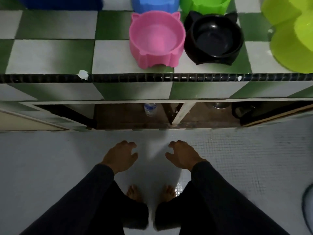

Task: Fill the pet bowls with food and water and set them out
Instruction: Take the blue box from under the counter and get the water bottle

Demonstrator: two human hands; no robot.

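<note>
Standing before the tiled counter (50, 53), the person holds both hands low at six o'clock, well short of the bowls. The left hand (121, 156) and the right hand (183, 156) hang with fingers loosely curled and grip nothing.

At twelve o'clock, close to the counter's front edge, the pink bowl (156, 39) and the black bowl (213, 38) sit side by side, just about touching. Both stand upright with their mouths facing up. Each is roughly round, so neither has a real long axis; their cat ears point toward twelve, away from the person. A blue bowl (155, 4) and a green bowl (205, 4) stand behind them.

The pink bowl seems to hold a shallow sheen of water, though that is hard to confirm; the black one looks empty. By that reading, food, the remaining water and setting out are not yet done.
</note>
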